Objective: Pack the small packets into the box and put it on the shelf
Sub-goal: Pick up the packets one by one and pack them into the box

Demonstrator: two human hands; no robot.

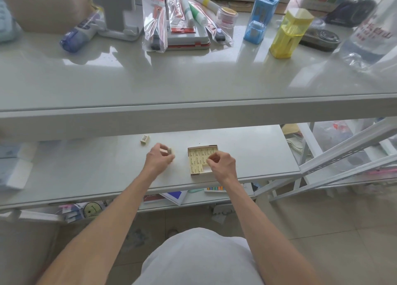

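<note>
your left hand (160, 159) grips a small packet (165, 151) just left of the open box (198, 174) on the lower shelf (86, 166). your right hand (222, 163) curls over the box's packed rows; whether it pinches one, i cannot tell. a loose packet (144, 139) lies farther back.

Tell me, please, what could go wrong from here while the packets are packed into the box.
1. The box lies near the front edge of the lower shelf; a push from the right hand could slide it off.
2. The loose packet lies apart, behind the left hand, and may be forgotten.
3. The box looks nearly full; squeezing in the held packet from the left hand might lift the others.
</note>
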